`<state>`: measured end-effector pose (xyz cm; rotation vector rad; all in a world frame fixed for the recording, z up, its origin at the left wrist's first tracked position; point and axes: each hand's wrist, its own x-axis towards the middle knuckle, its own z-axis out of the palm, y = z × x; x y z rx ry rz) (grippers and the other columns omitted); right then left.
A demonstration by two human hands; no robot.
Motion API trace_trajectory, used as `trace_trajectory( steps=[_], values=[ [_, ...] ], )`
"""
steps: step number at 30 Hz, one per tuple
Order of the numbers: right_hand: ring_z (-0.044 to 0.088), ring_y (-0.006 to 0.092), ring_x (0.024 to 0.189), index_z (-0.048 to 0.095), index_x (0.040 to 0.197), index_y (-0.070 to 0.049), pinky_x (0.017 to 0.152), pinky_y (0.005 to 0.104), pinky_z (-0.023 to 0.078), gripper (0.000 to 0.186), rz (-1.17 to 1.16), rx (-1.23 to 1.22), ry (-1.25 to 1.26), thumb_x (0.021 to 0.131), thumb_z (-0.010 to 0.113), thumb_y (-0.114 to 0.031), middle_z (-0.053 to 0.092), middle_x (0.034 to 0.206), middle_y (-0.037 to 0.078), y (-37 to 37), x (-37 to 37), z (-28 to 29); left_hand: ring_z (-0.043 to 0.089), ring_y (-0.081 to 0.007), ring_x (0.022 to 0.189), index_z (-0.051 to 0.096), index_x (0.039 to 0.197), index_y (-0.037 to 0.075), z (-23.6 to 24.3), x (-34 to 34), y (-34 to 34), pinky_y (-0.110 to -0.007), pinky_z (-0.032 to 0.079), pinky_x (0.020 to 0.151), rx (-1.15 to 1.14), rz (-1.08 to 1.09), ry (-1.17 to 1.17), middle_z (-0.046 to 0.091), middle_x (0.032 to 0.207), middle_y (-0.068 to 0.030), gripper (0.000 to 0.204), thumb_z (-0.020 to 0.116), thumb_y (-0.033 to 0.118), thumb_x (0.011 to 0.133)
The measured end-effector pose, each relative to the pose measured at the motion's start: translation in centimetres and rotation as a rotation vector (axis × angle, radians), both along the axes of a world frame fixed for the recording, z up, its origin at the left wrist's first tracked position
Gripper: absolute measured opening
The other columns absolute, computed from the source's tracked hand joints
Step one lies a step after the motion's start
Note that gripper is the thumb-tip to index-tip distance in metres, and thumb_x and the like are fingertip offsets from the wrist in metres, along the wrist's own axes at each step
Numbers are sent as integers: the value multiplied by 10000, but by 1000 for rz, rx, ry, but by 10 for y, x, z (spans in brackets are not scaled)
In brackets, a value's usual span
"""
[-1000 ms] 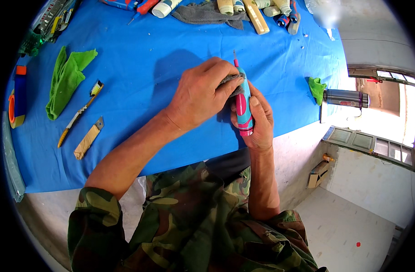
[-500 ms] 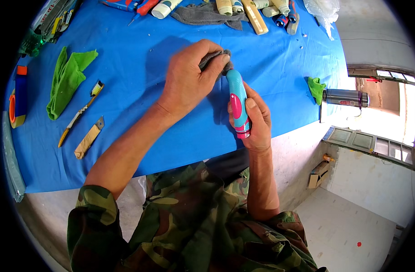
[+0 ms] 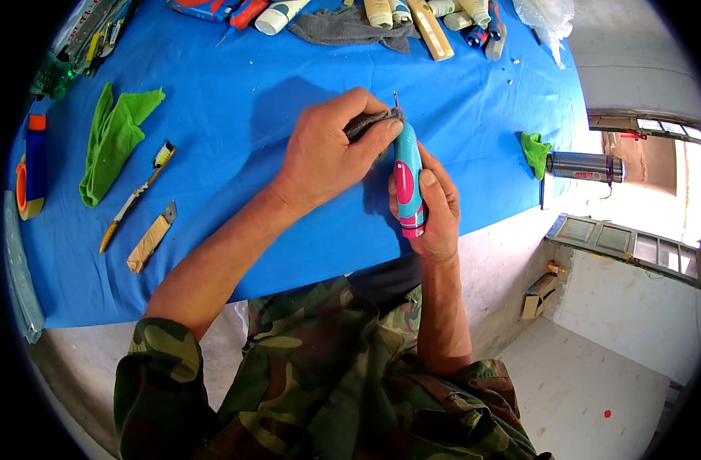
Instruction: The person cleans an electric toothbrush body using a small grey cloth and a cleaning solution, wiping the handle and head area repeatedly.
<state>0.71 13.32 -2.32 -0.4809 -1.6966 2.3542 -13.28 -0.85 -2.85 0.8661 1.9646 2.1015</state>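
Observation:
My right hand (image 3: 435,207) is wrapped round a turquoise and pink handle (image 3: 408,180), which looks like that of an electric toothbrush without its head. It is held nearly upright above the blue cloth, and a thin metal shaft (image 3: 396,100) sticks out of its far end. Between the thumb and fingers of my left hand (image 3: 331,146) is a bunched grey cloth (image 3: 366,124). This cloth is pressed against the handle's top, just beside the shaft. Part of the grey cloth is hidden by my left fingers.
A green cloth (image 3: 116,138), a worn toothbrush (image 3: 139,195) and a blade with a wrapped handle (image 3: 151,239) lie at the left. Tubes (image 3: 379,14), a grey rag (image 3: 343,29) and red-blue tools (image 3: 212,9) line the far edge. A dark cylindrical flask (image 3: 584,166) stands far right.
My left hand and the grey cloth have moved slightly right and nearer to me, so the metal shaft now shows. The handle has shifted a little right and stands straighter.

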Motion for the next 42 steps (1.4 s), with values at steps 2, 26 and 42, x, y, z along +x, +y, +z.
trace_trajectory(
  steps=[2,26,42],
  values=[
    [614,110,701,473,1532,40,591,225,497,550,-14,1,-4,1089,546,-278,702,949,104,-1,-1,0,564,-33,636,699,999,6,2,-2,0,-239,438,537,-8,8,5,674,725,-2,143,745,140,981],
    [662,102,817,494,1514,63,719,236,545,519,116,150,27,1089,554,-228,731,1022,83,1,-1,2,575,-59,569,682,925,0,12,-16,-5,-261,448,517,5,58,-128,665,659,-33,127,731,109,969],
    [651,114,759,489,1525,38,658,234,541,519,122,197,10,1088,544,-236,723,995,112,-1,0,3,553,-64,549,681,917,-5,3,-27,-6,-268,424,493,-31,185,-131,652,668,-39,176,710,151,993]
  ],
)
